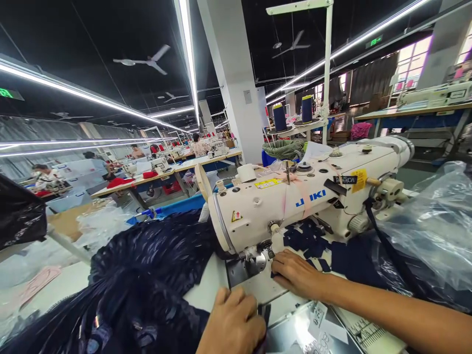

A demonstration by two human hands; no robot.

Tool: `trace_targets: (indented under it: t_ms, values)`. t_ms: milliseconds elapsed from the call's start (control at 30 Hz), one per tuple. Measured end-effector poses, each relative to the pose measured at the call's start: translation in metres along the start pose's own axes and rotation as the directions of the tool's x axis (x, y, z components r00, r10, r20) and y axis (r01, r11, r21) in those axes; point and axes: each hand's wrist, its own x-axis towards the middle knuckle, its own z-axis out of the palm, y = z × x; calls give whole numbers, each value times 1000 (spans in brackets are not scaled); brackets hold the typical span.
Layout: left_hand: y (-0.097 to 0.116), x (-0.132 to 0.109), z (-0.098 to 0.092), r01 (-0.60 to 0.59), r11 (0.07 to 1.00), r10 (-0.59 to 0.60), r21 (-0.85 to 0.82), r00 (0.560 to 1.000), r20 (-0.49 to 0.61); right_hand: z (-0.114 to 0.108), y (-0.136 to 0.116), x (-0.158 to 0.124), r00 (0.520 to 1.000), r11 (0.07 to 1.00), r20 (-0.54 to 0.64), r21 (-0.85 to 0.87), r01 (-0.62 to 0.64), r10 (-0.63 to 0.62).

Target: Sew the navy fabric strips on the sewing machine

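A white JUKI sewing machine stands in front of me, its needle area above a metal plate. My right hand is just right of the needle, fingers pinched, with a bit of dark blue fabric showing at the fingertips. Nearer to me, my left hand is curled closed; a dark strip shows beside its fingers, its rest hidden under the hand. To the left lies a large heap of dark navy straps. Small navy fabric pieces are scattered behind my right hand.
Clear plastic covers dark material at the right. Labels and a ruler scale lie at the front edge. Two navy thread cones stand behind the machine. A black bag hangs at the left. Other people work at tables farther back.
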Motion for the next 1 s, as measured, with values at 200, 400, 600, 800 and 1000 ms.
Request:
trace_targets:
  t_ms: [200,400,600,800,1000]
  values:
    - [-11,25,69,4,992,-4,123,1000,2,-3,-6,1,998,989,33,-140,58,-54]
    - [-14,-5,79,199,969,-192,-150,980,55,-1,-8,4,994,971,80,-223,87,-71]
    - [-9,-20,58,106,986,-89,-126,987,137,8,-14,24,995,979,97,-202,4,16]
    - [-8,-26,71,75,997,-70,-6,955,287,7,-19,38,976,991,176,-46,-124,130]
    - [-5,-25,78,82,996,-85,20,954,289,6,-17,45,945,922,249,268,-279,214]
